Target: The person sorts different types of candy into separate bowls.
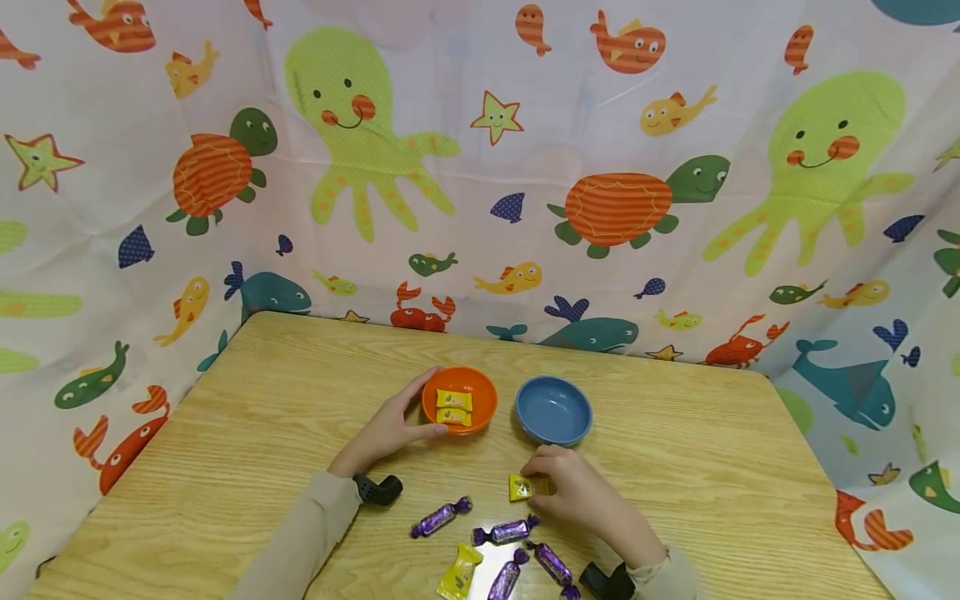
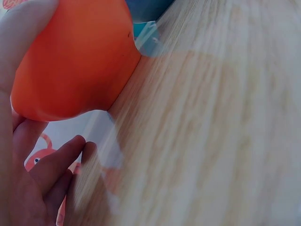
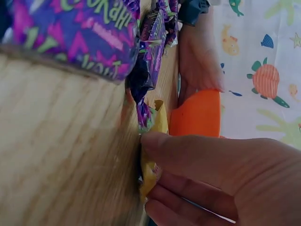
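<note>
My left hand (image 1: 395, 427) grips the side of an orange bowl (image 1: 483, 417), thumb at the near rim and fingers round the far side. Two yellow-wrapped candies (image 1: 453, 407) lie inside it. In the left wrist view the orange bowl (image 2: 80, 61) stands on the wooden table, held between thumb and fingers. My right hand (image 1: 581, 492) pinches another yellow-wrapped candy (image 1: 519, 487) at the tabletop, in front of the blue bowl (image 1: 555, 410). The right wrist view shows the yellow candy (image 3: 149, 176) between thumb and fingers, its far end partly covered by the thumb.
Several purple-wrapped candies (image 1: 437, 518) lie scattered near the front of the table (image 1: 697, 450). One more yellow candy (image 1: 460, 573) is at the front beside a shiny white patch (image 1: 489, 562). A patterned curtain (image 1: 465, 183) surrounds the table at the back and sides.
</note>
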`<state>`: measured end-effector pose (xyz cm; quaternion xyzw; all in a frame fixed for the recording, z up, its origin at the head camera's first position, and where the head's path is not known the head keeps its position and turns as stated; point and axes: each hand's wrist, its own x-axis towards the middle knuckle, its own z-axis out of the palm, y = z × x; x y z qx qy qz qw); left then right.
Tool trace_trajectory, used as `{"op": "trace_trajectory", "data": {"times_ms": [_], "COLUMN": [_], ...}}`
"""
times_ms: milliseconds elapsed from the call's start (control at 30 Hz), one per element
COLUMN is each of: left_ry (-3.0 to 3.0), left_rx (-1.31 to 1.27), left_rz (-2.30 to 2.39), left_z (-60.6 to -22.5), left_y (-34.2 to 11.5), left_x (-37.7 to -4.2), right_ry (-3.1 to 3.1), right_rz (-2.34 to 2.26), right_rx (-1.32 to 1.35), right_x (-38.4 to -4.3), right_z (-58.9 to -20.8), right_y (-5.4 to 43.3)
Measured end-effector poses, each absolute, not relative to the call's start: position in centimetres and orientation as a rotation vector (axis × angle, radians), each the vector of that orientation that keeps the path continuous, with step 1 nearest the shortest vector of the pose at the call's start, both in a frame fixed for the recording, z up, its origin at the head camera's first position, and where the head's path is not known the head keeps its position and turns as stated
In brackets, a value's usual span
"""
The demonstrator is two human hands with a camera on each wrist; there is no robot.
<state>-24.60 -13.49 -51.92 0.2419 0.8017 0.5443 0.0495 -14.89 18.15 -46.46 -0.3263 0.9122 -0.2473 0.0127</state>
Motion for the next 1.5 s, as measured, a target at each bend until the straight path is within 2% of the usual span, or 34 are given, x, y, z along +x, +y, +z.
{"op": "trace_trajectory", "data": {"times_ms": [867, 1200, 1500], "left_ry": [2.466, 2.435, 2.438], "left_rx": [0.748, 0.75, 0.769], "left_rz": [1.64, 1.648, 1.654], "left_z": [-52.1, -51.7, -52.1], "left_y": [-13.7, -13.4, -13.5], "left_x": [-24.7, -24.3, -24.6], "right_ry": [2.955, 2.979, 2.976], "right_rz": [-0.784, -0.826, -0.887], "right_rx": [-1.082, -1.179, -1.093], "right_x": [-15.1, -16.2, -18.0], "right_z": [-46.8, -45.1, -43.4], "right_y": [17.7, 16.6, 15.0]}}
